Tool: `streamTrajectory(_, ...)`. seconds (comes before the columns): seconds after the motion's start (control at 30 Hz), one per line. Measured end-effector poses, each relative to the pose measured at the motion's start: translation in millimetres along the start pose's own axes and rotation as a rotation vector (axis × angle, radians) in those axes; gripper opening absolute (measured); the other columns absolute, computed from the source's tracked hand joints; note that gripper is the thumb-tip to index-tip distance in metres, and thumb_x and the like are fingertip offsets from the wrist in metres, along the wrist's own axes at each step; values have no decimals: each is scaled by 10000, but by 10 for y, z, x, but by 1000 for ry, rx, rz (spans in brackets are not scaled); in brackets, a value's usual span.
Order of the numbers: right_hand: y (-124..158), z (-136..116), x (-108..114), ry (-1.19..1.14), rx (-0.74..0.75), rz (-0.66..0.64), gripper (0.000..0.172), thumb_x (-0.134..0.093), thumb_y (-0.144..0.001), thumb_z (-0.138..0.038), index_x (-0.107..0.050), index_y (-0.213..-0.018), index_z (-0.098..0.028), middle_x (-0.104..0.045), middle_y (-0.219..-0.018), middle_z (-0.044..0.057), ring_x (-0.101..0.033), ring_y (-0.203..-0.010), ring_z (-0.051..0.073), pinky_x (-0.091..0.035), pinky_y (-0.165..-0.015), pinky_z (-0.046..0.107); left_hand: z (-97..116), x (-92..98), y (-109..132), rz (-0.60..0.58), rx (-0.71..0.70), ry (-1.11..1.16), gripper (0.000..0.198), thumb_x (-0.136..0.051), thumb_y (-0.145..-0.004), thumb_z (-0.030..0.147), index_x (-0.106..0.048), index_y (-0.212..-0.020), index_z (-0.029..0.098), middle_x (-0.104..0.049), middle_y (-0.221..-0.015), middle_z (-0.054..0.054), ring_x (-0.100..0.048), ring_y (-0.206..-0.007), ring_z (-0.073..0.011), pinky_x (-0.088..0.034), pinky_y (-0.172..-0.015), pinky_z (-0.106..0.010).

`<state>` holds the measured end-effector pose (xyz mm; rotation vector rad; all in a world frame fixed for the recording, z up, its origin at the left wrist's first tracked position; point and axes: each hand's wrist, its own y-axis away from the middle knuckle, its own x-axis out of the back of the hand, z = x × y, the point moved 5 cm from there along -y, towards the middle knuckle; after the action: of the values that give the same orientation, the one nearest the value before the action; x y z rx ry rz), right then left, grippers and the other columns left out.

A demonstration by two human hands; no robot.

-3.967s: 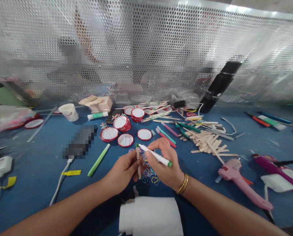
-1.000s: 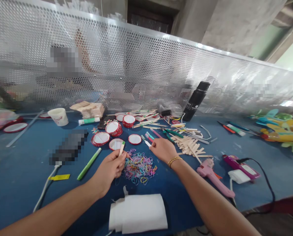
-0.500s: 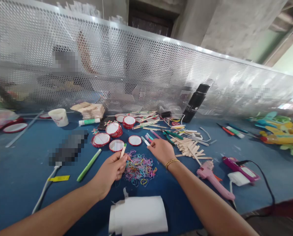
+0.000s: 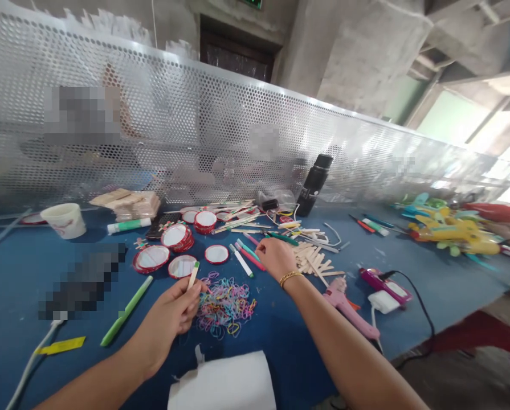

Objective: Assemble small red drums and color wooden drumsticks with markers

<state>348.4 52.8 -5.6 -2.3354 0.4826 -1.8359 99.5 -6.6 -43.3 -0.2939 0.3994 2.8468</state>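
Observation:
My left hand (image 4: 175,310) pinches a wooden craft stick (image 4: 194,274) with a green tip, held upright at the left edge of a heap of small coloured rubber bands (image 4: 227,304). Farther right, my right hand (image 4: 277,259) reaches over the table with its fingers curled down beside several pens. Its fingertips are partly hidden, so whatever they grip does not show. A white marker (image 4: 240,260) with a green end lies left of that hand, and a pink pen (image 4: 250,257) lies close to its fingers.
Red-rimmed round pieces (image 4: 176,236) stand stacked behind the bands. Loose craft sticks (image 4: 317,259) and a pink glue gun (image 4: 351,310) lie to the right. A white cloth (image 4: 224,384) lies in front, a green pen (image 4: 126,310) at left, a black bottle (image 4: 315,185) at the back.
My right hand has moved off the white marker, which now lies on the table, towards the other pens. My left hand still holds the craft stick. The view has swung right.

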Motion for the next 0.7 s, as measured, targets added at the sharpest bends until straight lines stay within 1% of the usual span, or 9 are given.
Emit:
streamTrajectory(0.23, 42, -63, -79, 63, 10, -123, 184, -580, -859, -241, -756, -838, -191, -764, -914, 95, -697, -892, 236, -480, -790, 311, -15, 13, -3, 6, 8, 19, 524, -836, -597, 541, -599, -848, 146, -351, -545, 95, -220, -451, -28, -140, -393, -143)
streamTrajectory(0.33, 73, -102, -125, 86, 25, -154, 183, -591, -863, -259, -751, -860, -170, -752, -961, 126, -696, -933, 259, -485, -811, 332, -17, 9, -5, 2, 10, 19, 501, -830, -611, 523, -597, -848, 148, -356, -545, 94, -227, -448, -28, -140, -391, -142)
streamTrajectory(0.47, 96, -118, -148, 113, 24, -152, 220, -551, -886, -273, -741, -914, -164, -739, -1024, 135, -686, -964, 252, -488, -830, 333, -7, -11, -2, -11, 11, 9, 484, -816, -629, 526, -591, -839, 153, -358, -548, 95, -228, -450, -28, -154, -389, -142)
streamTrajectory(0.7, 91, -102, -158, 132, 17, -139, 215, -539, -878, -282, -729, -897, -181, -750, -995, 108, -698, -937, 236, -499, -796, 316, 16, -33, 18, -8, 11, 9, 482, -826, -612, 514, -585, -820, 152, -360, -545, 97, -234, -451, -28, -161, -390, -144)
